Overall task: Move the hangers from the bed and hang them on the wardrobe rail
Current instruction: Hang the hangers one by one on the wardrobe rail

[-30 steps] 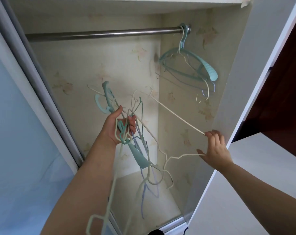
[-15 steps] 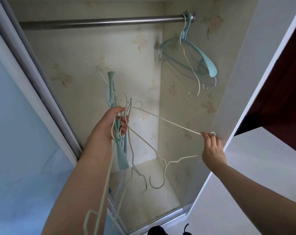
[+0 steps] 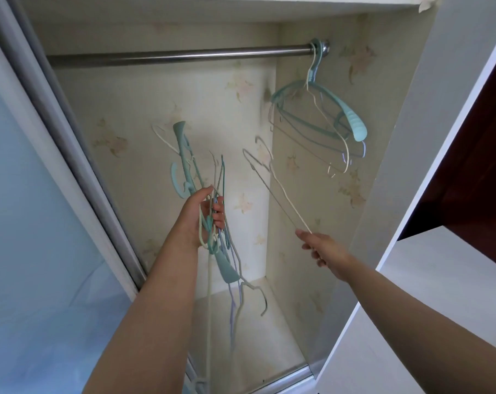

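My left hand (image 3: 197,216) grips a tangled bundle of hangers (image 3: 221,245), teal plastic, white and lilac wire, held up inside the open wardrobe. My right hand (image 3: 323,247) pinches the end of a single thin cream wire hanger (image 3: 281,190), which slants up and left, its hook free in the air below the rail. The steel wardrobe rail (image 3: 178,56) runs across the top. At its right end hang a teal plastic hanger (image 3: 352,125) and a few wire ones.
The sliding door and its metal frame (image 3: 70,143) stand close on the left. A white side panel (image 3: 429,177) bounds the right of the opening. The wardrobe floor (image 3: 269,336) lies below, papered like the back wall.
The cream hanger has come free of the bundle and now points up toward the rail, in my right hand. My left hand holds the bundle in much the same place.
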The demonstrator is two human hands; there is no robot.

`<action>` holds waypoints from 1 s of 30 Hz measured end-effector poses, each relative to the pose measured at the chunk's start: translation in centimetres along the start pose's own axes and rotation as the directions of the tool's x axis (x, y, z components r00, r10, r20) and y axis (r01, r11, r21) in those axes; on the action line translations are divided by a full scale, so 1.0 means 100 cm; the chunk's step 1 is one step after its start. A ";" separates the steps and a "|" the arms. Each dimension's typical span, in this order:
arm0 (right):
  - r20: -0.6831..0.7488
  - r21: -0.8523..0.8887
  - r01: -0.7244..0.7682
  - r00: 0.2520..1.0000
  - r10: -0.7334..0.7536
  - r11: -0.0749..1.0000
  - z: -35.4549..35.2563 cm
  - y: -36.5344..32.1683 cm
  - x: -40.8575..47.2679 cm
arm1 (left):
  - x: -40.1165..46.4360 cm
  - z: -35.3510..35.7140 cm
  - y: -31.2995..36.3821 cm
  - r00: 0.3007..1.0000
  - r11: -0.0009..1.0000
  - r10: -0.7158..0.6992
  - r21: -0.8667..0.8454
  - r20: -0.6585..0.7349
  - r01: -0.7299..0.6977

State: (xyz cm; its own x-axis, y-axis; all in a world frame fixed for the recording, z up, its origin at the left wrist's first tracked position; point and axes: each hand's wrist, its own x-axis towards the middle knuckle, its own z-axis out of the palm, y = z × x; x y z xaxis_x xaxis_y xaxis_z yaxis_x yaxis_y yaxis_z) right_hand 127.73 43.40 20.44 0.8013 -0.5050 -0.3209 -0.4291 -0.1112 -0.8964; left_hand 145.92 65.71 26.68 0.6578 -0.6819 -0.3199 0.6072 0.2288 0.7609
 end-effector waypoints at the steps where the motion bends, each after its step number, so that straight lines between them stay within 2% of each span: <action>1: 0.000 0.071 0.017 1.000 -0.017 0.997 0.002 -0.019 -0.001 | 0.001 0.003 -0.002 0.999 0.999 0.033 -0.030 0.004 -0.033; 6: 0.015 0.347 0.086 0.995 -0.097 0.934 -0.006 -0.116 -0.003 | 0.008 0.015 0.005 0.990 0.985 0.143 -0.100 0.016 -0.141; 10: -0.083 0.421 0.122 0.992 -0.096 0.899 -0.016 -0.172 0.009 | 0.002 0.025 0.008 0.987 0.983 0.160 -0.095 -0.005 -0.159; 12: -0.107 0.420 0.090 0.993 -0.049 0.903 -0.019 -0.189 0.015 | 0.000 0.026 0.007 0.983 0.980 0.180 -0.078 -0.028 -0.182; 16: -0.128 0.386 -0.026 0.989 0.081 0.922 -0.022 -0.198 0.026 | -0.001 0.022 0.005 0.977 0.971 0.212 -0.109 0.008 -0.210; 20: -0.263 0.466 0.052 0.961 0.082 0.883 -0.030 -0.189 0.031 | -0.009 0.020 0.005 0.977 0.974 0.211 -0.089 0.021 -0.208; 25: -0.319 0.517 0.085 0.943 0.100 0.852 -0.033 -0.166 0.036 | -0.012 0.019 0.000 0.975 0.971 0.218 -0.110 0.054 -0.211; 27: -0.426 0.456 0.101 0.897 0.118 0.884 -0.032 -0.152 0.042 | -0.012 0.018 -0.003 0.976 0.973 0.202 -0.134 0.086 -0.190; 30: -0.677 0.319 0.096 0.719 0.156 0.943 -0.018 -0.124 0.040 | -0.013 0.018 -0.008 0.971 0.976 0.194 -0.129 0.137 -0.177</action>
State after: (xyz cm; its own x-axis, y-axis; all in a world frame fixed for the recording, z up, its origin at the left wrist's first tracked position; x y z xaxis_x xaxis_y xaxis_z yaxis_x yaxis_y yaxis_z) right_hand 135.51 41.20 30.81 0.2263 -0.9602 -0.1638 -0.1949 0.1201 -0.9734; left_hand 143.74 65.18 27.47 0.6960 -0.7129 -0.0856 0.5333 0.4335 0.7264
